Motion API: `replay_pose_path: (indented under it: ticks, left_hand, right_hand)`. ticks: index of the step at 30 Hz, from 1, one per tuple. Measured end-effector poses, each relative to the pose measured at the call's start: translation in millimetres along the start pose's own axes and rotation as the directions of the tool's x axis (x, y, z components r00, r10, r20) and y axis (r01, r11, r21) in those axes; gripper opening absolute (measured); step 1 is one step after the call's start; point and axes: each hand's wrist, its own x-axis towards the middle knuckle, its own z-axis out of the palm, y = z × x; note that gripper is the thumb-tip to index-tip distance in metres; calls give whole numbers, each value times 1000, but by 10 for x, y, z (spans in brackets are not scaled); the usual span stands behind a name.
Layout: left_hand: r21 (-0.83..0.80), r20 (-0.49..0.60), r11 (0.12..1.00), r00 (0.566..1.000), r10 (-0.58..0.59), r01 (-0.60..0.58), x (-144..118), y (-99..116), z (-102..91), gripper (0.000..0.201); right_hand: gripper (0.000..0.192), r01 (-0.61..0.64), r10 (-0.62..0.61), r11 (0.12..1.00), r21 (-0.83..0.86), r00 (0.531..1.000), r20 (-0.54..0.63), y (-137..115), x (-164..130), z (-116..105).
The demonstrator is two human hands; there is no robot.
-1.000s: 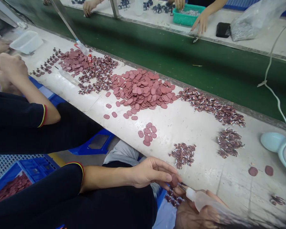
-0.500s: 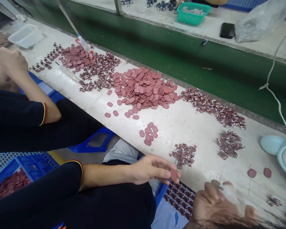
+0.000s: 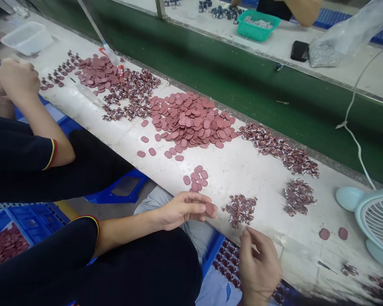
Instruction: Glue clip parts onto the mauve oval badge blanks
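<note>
I have my left hand (image 3: 181,209) pinching a flat, oval, dusty-red rubber disc (image 3: 210,208) between thumb and forefinger, held at the near edge of the pale speckled counter (image 3: 261,170). My right hand (image 3: 258,263) hovers lower and to the right of that grip, fingers loosely curled and half-open; I see nothing in it, though its fingertips are blurred.

I judge this to be the pause between picking a disc and pairing it with a part. The small heap of tiny dark-red and white pieces (image 3: 240,208) lies just beyond the held disc, nearer than anything else to either hand, so the next move seems to call for a fine fingertip pick from that heap without scattering it.

The discs look matte, smooth and slightly flexible, thin enough to slide over one another. A little cluster of loose discs (image 3: 196,178) sits just past my left fingers, and the big mound of the same discs (image 3: 191,119) lies well beyond. The tiny pieces look hard, irregular and glossy, tangled together. Below my right hand, a blue plastic tray (image 3: 217,250) holds rows of finished pieces. A pale-blue desk fan (image 3: 375,221) stands far right of the grip.

To my left, another person's arm in a dark sleeve (image 3: 19,157) works at the same counter.
</note>
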Motion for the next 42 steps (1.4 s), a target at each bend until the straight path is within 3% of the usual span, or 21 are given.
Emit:
replay_pose_path:
  ticks: [2, 5, 9, 12, 16, 17, 19, 22, 23, 25, 30, 33, 38, 42]
  left_hand:
    - [-1, -4, 1000, 1000, -6, 6, -10, 3, 16, 46]
    - [-9, -1, 1000, 1000, -17, 17, -16, -10, 44, 46]
    - [-9, 0, 999, 999, -32, 32, -25, -25, 46, 45]
    - [-3, 1, 999, 999, -45, 45, -29, -41, 36, 44]
    - [17, 22, 999, 999, -48, 48, -23, -74, 48, 43]
    - [24, 34, 999, 998, -48, 47, -23, -80, 54, 42]
    - [33, 55, 999, 998, -43, 41, -25, -83, 65, 40]
    - [41, 63, 999, 998, -25, 22, -33, -64, 73, 36]
    - [40, 55, 999, 998, -19, 16, -34, -54, 74, 34]
    - [34, 41, 999, 999, -10, 8, -33, -36, 74, 34]
    - [1, 18, 1000, 1000, 7, -7, -27, -4, 62, 41]
    - [1, 12, 1000, 999, 31, -31, -45, 25, 38, 40]
    - [0, -22, 998, 998, 63, -63, -64, 55, -12, 40]
    - [9, -14, 999, 999, 48, -48, -52, 33, 5, 40]
  right_hand:
    - [36, 231, -205, 943, -238, 970, 129, 71, -28, 91]
    - [42, 464, -379, 740, -487, 886, 267, 186, 24, 132]
    - [46, 458, -353, 689, -562, 889, 291, 225, 71, 48]
    - [50, 422, -347, 665, -616, 905, 246, 185, 77, 4]
    - [55, 385, -354, 645, -660, 916, 188, 151, 98, 96]
    - [53, 409, -388, 635, -655, 903, 187, 151, 105, 144]
    - [55, 522, -523, 563, -640, 825, 212, 157, 118, 262]
    - [73, 665, -642, 348, -661, 682, 349, 166, 160, 473]
    - [79, 676, -624, 294, -676, 671, 399, 163, 188, 542]
    - [84, 661, -561, 258, -704, 696, 449, 137, 274, 664]
    - [84, 647, -522, 275, -711, 721, 456, -43, 502, 802]
    - [84, 636, -509, 260, -727, 730, 457, -88, 456, 776]
    - [98, 702, -529, 180, -689, 659, 534, 108, 205, 656]
    - [94, 741, -528, 162, -651, 623, 577, 200, 183, 594]
